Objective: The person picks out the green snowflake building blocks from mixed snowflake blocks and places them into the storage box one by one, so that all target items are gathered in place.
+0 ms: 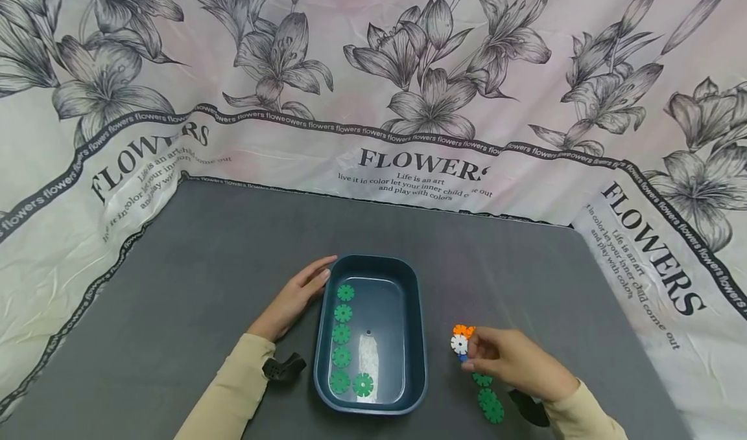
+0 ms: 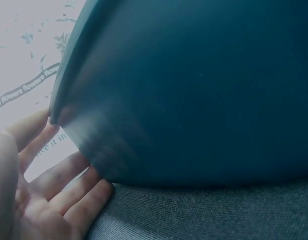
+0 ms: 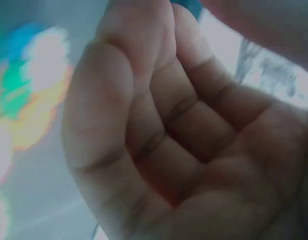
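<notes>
A dark blue plastic tray (image 1: 423, 362) holds several green notched discs (image 1: 342, 334), in a column along its left side and one beside the bottom of it. My left hand (image 1: 294, 301) rests against the tray's left wall, its extended fingertips touching the side and rim in the left wrist view. To the right of the tray, my right hand (image 1: 516, 362) curls its fingers over a small group of discs: orange (image 1: 461, 329), white (image 1: 459, 344) and blue (image 1: 463, 357). Its fingertips run out of the right wrist view, so whether they pinch a disc is unclear.
More green discs (image 1: 491, 406) lie below the right hand on the grey table (image 1: 245, 232). A flower-printed cloth (image 1: 280, 148) hangs behind and along both sides of the table. Dark wrist devices (image 1: 284, 367) sit by both cuffs.
</notes>
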The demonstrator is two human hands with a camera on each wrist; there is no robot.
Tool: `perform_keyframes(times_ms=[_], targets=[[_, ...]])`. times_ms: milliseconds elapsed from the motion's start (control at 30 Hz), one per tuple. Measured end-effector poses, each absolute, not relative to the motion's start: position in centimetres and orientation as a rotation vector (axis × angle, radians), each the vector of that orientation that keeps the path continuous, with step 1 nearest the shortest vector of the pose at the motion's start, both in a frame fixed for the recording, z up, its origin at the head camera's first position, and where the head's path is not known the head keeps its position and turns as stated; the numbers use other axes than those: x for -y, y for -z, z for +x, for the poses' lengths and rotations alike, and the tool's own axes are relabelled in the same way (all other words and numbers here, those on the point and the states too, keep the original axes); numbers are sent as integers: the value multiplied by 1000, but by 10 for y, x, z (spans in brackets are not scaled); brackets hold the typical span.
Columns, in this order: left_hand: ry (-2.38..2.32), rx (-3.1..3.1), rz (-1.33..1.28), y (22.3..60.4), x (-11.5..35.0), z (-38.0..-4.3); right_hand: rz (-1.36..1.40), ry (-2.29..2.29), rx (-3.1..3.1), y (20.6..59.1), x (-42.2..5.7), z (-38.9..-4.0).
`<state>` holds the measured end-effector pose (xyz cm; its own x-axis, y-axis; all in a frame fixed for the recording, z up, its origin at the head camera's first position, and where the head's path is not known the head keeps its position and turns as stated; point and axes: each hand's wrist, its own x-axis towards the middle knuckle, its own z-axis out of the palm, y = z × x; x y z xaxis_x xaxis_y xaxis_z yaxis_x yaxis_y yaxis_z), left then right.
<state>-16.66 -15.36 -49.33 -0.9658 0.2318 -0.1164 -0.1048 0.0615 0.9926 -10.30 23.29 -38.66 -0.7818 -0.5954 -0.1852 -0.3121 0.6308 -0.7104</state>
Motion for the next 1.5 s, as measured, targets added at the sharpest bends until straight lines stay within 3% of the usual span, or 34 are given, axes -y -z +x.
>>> perform_keyframes(times_ms=[167, 467, 800, 1300, 1500], targets=[[-1970, -2106, 139, 493, 155, -166, -775, 813, -2582, 417, -263, -75], [-1978, -2110, 134, 492, 155, -166, -404, 614, -2607, 434, -263, -60], [-1990, -2108, 120, 492, 153, -166, -713, 749, -2822, 443, -266, -57], [-2004, -2096, 120, 492, 152, -166, -654, 793, -2928, 409, -260, -77], [-2007, -2089, 112, 491, 151, -166, -316, 843, -2829, 386, -253, -93]])
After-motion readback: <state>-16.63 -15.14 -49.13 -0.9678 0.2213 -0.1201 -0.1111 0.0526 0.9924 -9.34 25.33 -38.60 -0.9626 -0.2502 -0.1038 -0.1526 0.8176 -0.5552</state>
